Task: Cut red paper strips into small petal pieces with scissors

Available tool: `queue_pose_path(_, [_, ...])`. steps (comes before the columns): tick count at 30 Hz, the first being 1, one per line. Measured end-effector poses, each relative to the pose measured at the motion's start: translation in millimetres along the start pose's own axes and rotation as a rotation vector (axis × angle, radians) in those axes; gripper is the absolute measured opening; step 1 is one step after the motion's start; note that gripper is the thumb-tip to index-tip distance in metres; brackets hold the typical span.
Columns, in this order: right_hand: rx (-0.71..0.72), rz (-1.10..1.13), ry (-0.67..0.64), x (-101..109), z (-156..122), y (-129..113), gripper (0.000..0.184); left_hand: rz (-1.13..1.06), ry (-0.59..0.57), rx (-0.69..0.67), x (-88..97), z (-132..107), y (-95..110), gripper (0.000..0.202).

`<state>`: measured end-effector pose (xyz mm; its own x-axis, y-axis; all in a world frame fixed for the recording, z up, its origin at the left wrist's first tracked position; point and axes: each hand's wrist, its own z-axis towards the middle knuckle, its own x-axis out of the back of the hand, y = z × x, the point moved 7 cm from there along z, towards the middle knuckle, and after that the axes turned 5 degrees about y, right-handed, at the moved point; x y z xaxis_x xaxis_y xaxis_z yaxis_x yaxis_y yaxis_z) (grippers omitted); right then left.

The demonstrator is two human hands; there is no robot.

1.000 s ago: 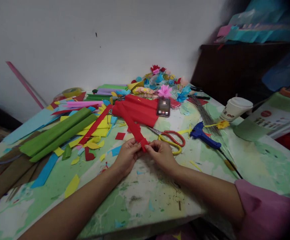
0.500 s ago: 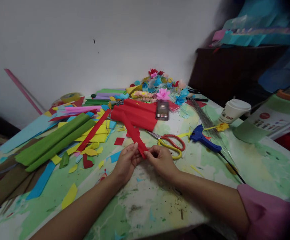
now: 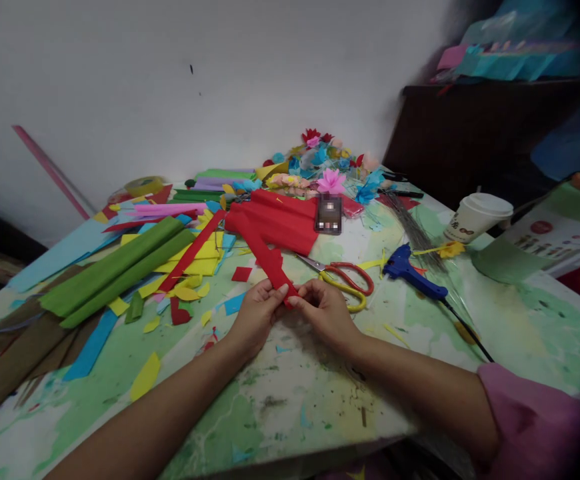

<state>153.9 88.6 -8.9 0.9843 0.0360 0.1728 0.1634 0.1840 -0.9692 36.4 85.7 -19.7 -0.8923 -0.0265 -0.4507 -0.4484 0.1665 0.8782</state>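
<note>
A long red paper strip [image 3: 264, 252] runs from a folded red sheet [image 3: 283, 220] toward me across the paint-stained table [image 3: 295, 393]. My left hand [image 3: 256, 316] and my right hand [image 3: 323, 310] meet at its near end, both pinching the strip between thumb and fingers. Red-and-yellow scissors [image 3: 346, 280] lie just beyond my right hand.
A blue glue gun [image 3: 415, 275] with a cord lies to the right, beside thin wires [image 3: 413, 230] and a lidded paper cup [image 3: 475, 217]. A phone [image 3: 329, 214] rests on the red sheet. Green paper rolls [image 3: 115, 270], coloured scraps and paper flowers [image 3: 327, 163] crowd the left and back.
My hands stay together at the strip's end; the fingers have shifted slightly on the red paper. The view has wobbled a little.
</note>
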Motion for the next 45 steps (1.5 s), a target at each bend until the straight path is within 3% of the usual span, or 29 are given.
queue_pose_path(5, [-0.028,0.114,-0.022,-3,-1,1,0.024,-0.026,0.008,-0.031,4.2,2,2,0.019])
queue_pose_path(11, [0.004,0.047,-0.066,-4,-1,2,0.02,-0.041,0.007,-0.022,5.3,2,2,0.02])
queue_pose_path(16, [0.019,0.001,-0.125,-8,-1,3,0.028,-0.021,0.003,-0.004,3.5,1,0,0.021])
queue_pose_path(30, [0.02,-0.071,-0.064,-3,-2,-3,0.028,-0.023,0.039,0.02,4.7,1,0,0.021])
queue_pose_path(34, [-0.024,-0.037,-0.009,1,-1,-1,0.03,0.073,0.046,-0.02,3.8,-2,3,0.03])
queue_pose_path(39, [-0.069,0.06,0.003,2,-1,0,0.025,0.389,-0.008,-0.072,0.3,-6,4,0.027])
queue_pose_path(45, [-0.024,0.055,-0.058,2,-1,-3,0.037,0.434,-0.036,-0.083,1.9,-7,2,0.025])
